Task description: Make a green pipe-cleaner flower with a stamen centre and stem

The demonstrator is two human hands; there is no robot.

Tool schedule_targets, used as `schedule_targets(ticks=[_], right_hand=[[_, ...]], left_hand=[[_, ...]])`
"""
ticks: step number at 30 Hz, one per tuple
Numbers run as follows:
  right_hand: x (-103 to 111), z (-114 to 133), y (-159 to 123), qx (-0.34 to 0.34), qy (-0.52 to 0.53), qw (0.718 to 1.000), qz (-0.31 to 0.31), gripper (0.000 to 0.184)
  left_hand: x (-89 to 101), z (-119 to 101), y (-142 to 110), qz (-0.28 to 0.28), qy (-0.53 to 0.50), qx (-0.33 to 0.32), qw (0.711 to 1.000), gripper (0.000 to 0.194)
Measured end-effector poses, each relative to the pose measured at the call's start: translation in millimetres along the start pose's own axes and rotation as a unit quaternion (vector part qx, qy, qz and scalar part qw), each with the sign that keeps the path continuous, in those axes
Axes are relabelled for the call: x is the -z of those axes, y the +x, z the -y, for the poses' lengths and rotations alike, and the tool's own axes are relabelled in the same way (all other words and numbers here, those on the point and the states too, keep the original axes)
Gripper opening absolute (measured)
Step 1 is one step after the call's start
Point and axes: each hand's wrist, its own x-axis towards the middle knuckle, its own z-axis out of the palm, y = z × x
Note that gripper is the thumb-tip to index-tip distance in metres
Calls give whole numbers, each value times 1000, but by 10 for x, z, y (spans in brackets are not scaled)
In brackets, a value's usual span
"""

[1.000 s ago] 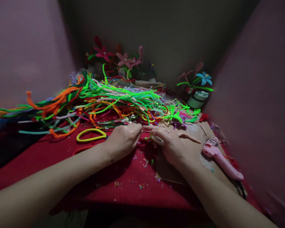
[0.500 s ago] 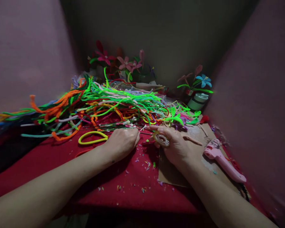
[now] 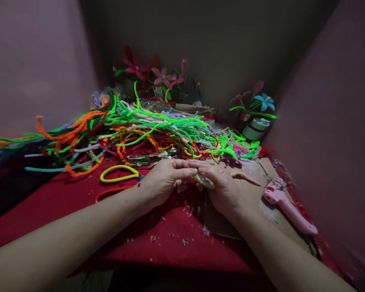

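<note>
My right hand (image 3: 223,184) is wrapped round a small pale yellowish roll of tape (image 3: 206,182), whose holed core faces partly up. My left hand (image 3: 167,178) meets it fingertip to fingertip, its thumb pressed close to the roll's left edge. Whatever lies between the left fingers is hidden. Just left of that wrist are scissors with a yellow handle loop (image 3: 119,173) and a red one (image 3: 114,192), their blades covered by the hand. Thin stems with small white and pink tips (image 3: 158,157) lie behind my left hand.
A big heap of coloured pipe cleaners (image 3: 158,125) spreads across the back. On the right are a pink glue gun (image 3: 288,207) and cardboard (image 3: 222,221). Fuzzy flowers (image 3: 161,77) and a mint-green container (image 3: 255,129) stand behind. Scraps dot the red cloth (image 3: 134,247).
My left hand has turned and come right, so its fingers now touch my right hand at the tape. The pale-tipped piece and thin dark stem between the hands are no longer visible.
</note>
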Motion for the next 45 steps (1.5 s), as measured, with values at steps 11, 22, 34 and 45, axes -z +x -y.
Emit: schedule_targets(ticks=[11,22,34,45], right_hand=[[-70,79,-56,57,-198,978,-20,33],[-106,74,-136,346,-424,836,-43,26],[-89,256,-237,378,-435,817,-32,21],[288,216,-272,112,-655,748,13,8]], left_hand=[[-12,-63,-70,-107,18,-17,994,18],[62,-92,-58,-30,-30,87,995,16],[66,-221,-144,-12,228,23,973,16],[414,-45,14,-56,683,-47,727,13]])
